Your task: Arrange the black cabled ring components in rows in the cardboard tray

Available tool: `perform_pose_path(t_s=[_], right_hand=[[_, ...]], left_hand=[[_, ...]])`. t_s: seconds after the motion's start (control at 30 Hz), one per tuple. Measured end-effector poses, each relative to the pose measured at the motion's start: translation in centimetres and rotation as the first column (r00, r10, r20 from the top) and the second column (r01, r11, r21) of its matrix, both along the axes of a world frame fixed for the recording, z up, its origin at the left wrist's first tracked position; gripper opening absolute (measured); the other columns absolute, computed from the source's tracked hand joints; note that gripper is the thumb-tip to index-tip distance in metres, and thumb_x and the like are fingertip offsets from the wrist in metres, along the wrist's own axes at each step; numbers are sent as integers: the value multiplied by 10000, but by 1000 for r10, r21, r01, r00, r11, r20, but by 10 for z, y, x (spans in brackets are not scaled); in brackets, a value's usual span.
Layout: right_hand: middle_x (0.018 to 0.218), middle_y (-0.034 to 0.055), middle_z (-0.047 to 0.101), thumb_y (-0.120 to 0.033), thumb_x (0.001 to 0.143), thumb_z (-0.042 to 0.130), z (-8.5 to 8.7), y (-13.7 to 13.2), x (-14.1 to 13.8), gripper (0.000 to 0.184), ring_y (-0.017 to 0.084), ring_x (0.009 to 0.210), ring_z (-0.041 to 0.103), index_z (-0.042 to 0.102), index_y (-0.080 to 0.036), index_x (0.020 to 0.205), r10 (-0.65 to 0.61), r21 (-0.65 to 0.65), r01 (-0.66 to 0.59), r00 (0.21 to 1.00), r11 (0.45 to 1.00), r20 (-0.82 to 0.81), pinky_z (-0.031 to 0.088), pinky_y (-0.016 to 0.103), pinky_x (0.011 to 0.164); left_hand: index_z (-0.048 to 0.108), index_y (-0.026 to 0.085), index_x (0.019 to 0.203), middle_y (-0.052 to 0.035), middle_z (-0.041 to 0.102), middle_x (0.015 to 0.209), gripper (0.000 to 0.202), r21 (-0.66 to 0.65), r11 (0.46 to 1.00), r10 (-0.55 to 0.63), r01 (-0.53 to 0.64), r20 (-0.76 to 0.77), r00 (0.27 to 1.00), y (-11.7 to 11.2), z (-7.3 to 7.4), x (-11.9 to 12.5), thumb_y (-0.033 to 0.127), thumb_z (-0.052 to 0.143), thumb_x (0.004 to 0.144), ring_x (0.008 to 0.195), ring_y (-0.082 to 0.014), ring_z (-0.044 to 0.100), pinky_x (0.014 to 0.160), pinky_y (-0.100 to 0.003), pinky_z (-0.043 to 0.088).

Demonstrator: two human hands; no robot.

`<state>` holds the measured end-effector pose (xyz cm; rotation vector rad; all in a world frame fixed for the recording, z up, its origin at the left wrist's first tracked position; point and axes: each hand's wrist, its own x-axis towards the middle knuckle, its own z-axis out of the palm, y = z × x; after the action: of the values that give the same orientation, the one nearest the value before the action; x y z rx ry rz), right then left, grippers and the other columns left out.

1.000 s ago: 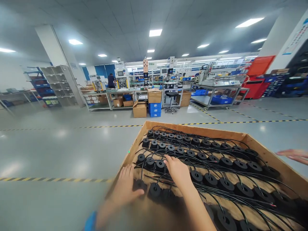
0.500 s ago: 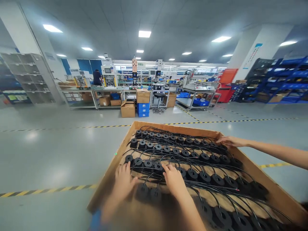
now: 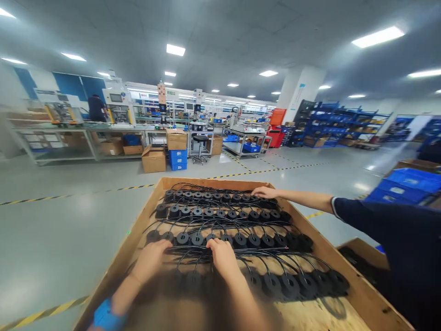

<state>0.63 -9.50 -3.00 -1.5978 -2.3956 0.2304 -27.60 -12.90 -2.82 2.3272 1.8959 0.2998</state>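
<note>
My left hand [image 3: 149, 263], with a blue band [image 3: 107, 315] at its wrist, reaches over the near left of a shallow wooden tray. Its bent fingers close at a black ring-shaped part [image 3: 167, 236] in the third row. Further right, my right hand [image 3: 223, 258] has its fingers curled together at another black ring-shaped part [image 3: 211, 237] of that row; its fingertips are partly hidden. Rows of such parts stand in the tray, each with a black cable [image 3: 237, 250] looping out of its centre hole. Below my forearms the front row is blurred.
The wooden tray [image 3: 120, 246] has raised walls. A co-worker's hand [image 3: 263, 192] touches the far right parts; a dark sleeve [image 3: 358, 218] enters from the right. Blue bins [image 3: 406, 184] and an open carton [image 3: 367, 253] stand beyond the tray's right side. Workbenches [image 3: 55, 133] line the back.
The view has swung right, bringing the co-worker's sleeve and blue bins into sight. My hands' fingers, more spread before, now bend in at the third row.
</note>
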Motion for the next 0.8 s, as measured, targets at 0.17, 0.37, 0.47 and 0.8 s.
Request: perform_pose_path(t_s=[0.17,0.37,0.47,0.8], right_hand=[[1078,39,640,-133,937,381,2,-5,-10,358,229,1061,575,691,-291,1024,-67,14,67,996,998,52,384,359,868],[1146,142,624,-33,862,363,3,-12,-10,477,300,1089,585,667,-195,1193,-91,-31,95,989,995,115,437,435,892],[1167,150,631,-54,906,303,9,-16,5,490,300,1086,600,634,-168,1249,-108,-35,113,987,993,122,469,446,902],[1189,71,675,-315,976,402,-19,-80,-78,358,274,1126,602,633,-281,1247,241,94,-229,960,969,-143,496,467,972]], left_hand=[[722,235,1117,-106,725,1040,569,-103,994,-35,20,-138,990,5,-1,0,-16,350,767,1026,-311,677,881,-479,531],[638,244,1276,-127,674,1162,476,-121,992,3,-22,-162,987,-4,12,2,145,435,857,1107,-317,622,947,-497,520],[561,209,1353,-113,597,1331,480,-70,992,93,-101,-105,990,-29,25,-12,177,394,904,1229,-250,561,1089,-422,462],[543,59,1360,-177,549,1423,509,-77,958,240,-277,-313,919,-104,33,-40,94,356,888,1437,-298,388,1276,-485,209]])
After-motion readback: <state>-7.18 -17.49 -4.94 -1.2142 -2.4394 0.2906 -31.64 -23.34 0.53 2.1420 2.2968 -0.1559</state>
